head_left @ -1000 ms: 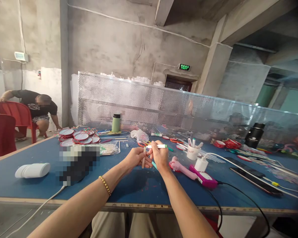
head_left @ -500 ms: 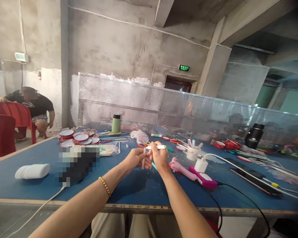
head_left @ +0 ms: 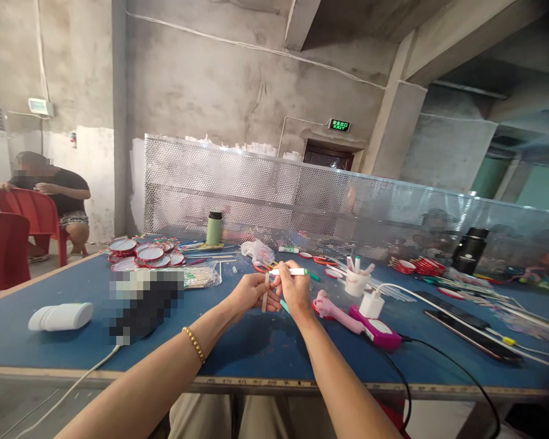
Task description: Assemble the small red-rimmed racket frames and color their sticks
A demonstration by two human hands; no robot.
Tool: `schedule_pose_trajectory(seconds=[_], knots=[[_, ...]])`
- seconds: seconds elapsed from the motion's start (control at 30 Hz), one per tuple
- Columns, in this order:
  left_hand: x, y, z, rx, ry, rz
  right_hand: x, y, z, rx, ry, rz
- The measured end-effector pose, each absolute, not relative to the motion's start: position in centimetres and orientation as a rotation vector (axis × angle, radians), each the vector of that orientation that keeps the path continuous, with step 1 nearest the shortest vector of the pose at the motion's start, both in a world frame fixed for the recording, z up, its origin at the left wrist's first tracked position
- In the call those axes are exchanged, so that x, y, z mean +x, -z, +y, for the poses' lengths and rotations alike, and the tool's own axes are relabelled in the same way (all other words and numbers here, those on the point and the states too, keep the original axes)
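My left hand [head_left: 251, 291] pinches a pale wooden craft stick [head_left: 265, 295], held upright over the middle of the table. In my right hand [head_left: 293, 292] is a white marker pen [head_left: 295, 272] with a green end, pointing left with its tip close to the top of the stick. Under that hand, a small teal piece [head_left: 284, 305] shows in part; whether the fingers hold it I cannot tell. Bagged craft sticks [head_left: 205, 276] lie left of my hands, and a white cup [head_left: 357, 281] with several markers stands to the right.
On the blue table [head_left: 238, 360] are a white bottle [head_left: 60, 317], red-rimmed discs [head_left: 150, 254], a green flask [head_left: 215, 228], a pink handled device [head_left: 341, 314], a charger [head_left: 371, 303] and phones [head_left: 471, 335]. Behind runs a perforated metal screen [head_left: 238, 183]. A person [head_left: 61, 189] sits at far left.
My hands, the stick and the marker hold almost the same position. The seated person at far left has straightened up and brought one hand up in front of the chest.
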State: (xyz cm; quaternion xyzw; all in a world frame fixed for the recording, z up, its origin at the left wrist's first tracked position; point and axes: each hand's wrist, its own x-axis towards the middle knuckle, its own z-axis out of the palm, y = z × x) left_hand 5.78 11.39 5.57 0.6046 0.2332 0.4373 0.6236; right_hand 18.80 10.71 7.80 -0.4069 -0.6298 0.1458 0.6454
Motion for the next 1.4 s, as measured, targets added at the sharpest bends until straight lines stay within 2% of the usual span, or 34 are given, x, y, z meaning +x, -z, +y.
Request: schedule_pose_trajectory(seconds=[1.4], knots=[[5.78, -5.48, 11.4, 1.401, -1.005, 0.536, 18.86, -7.53, 11.06, -0.909, -0.336, -1.447]])
